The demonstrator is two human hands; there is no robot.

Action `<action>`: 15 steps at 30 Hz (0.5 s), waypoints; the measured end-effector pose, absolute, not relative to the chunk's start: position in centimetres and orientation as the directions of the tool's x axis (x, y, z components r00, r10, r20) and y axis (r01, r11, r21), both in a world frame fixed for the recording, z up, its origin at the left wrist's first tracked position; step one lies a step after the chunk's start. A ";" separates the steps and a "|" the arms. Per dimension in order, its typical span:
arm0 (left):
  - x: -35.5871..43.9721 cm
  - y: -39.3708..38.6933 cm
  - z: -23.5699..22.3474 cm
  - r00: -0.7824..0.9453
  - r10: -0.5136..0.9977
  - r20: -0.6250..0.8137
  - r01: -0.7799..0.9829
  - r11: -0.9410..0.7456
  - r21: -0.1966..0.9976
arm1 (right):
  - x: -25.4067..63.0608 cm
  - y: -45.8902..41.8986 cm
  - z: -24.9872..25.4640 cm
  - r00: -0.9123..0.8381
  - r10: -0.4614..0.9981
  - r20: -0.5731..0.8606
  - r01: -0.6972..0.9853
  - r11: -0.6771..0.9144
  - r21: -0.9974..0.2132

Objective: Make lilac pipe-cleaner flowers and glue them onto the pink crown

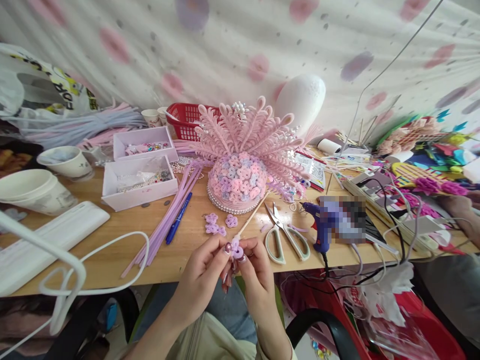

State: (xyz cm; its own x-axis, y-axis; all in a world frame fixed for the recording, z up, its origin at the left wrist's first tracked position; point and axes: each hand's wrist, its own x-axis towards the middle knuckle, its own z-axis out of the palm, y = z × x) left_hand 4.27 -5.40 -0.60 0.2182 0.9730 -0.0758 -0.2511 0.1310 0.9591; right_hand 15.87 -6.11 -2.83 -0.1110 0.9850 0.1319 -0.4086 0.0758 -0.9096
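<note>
Both my hands meet at the near table edge, pinching a small lilac pipe-cleaner flower [236, 247] wound on a thin wooden stick [253, 215]. My left hand [204, 272] grips the flower from the left with its fingertips. My right hand [258, 270] pinches it from the right, the stick slanting up and away. Just beyond lie three finished little flowers [217, 224] on the wooden table [112, 250]. Behind them stands a pink pipe-cleaner headdress [243, 155] with a flower-covered dome and pearl trim.
White-handled scissors [287, 235] and a blue glue gun [322, 220] lie right of my hands. Lilac pipe cleaners [168, 215] and a blue pen [179, 218] lie left. Two pink bead boxes [138, 180], paper cups [65, 161], a red basket [183, 120] and a white foam head [302, 97] stand behind.
</note>
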 end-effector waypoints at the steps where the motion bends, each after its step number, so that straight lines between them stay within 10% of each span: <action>1: 4.3 -5.4 -0.6 0.216 0.973 -0.078 -0.222 0.127 0.967 | 15.9 -6.2 -2.9 -0.107 0.985 0.137 -0.387 0.085 -0.918; 7: 4.1 -5.3 -1.1 0.084 0.996 0.008 0.117 -0.018 0.993 | 16.2 -6.4 -3.0 0.005 0.972 0.237 -0.059 0.236 -0.970; 15: 2.1 -4.1 -0.3 0.132 0.988 -0.084 0.385 0.027 0.923 | 17.7 -6.1 -1.4 -0.342 0.900 0.272 0.509 0.420 -0.751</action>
